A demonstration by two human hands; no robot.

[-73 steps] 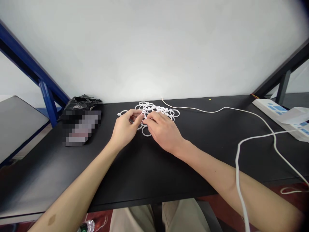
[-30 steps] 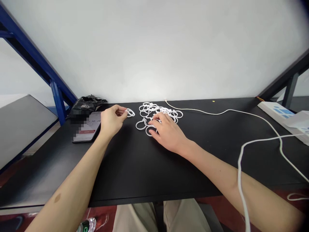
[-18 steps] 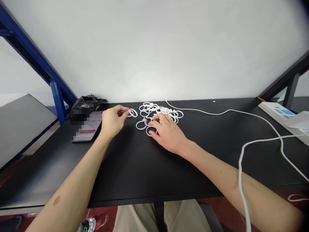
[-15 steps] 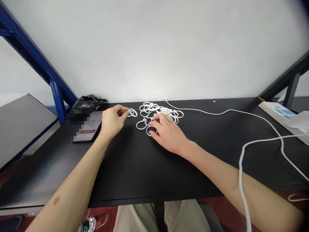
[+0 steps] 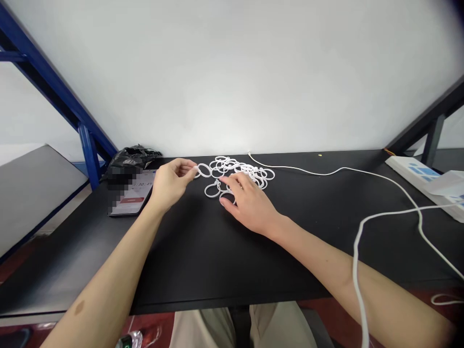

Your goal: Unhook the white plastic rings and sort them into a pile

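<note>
My left hand (image 5: pixel 172 182) is closed in a pinch at the left of the pile, thumb and forefinger on a thin white ring (image 5: pixel 203 165) that stands partly tilted up. Another white ring lies partly hidden just behind those fingertips. Over the near side of the heap of white rings (image 5: pixel 250 169), my right hand (image 5: pixel 250 199) rests with its fingers bent and apart. Its thumb touches or lies very close to a loose white ring (image 5: pixel 226 193). One more ring (image 5: pixel 212 190), with a small knot-like bump, lies to its left. The right palm hides part of the heap.
A phone (image 5: pixel 136 198) showing a running timer lies left on the black table (image 5: pixel 217 261), near a crumpled black plastic bag (image 5: pixel 132 157). A white cable (image 5: pixel 326 172) crosses the right side and passes over my right forearm. A white box (image 5: pixel 416 176) sits far right.
The ring at my left fingertips has turned up and shifted slightly right. My right hand has slid a little left, its thumb and fingers nearer the loose rings.
</note>
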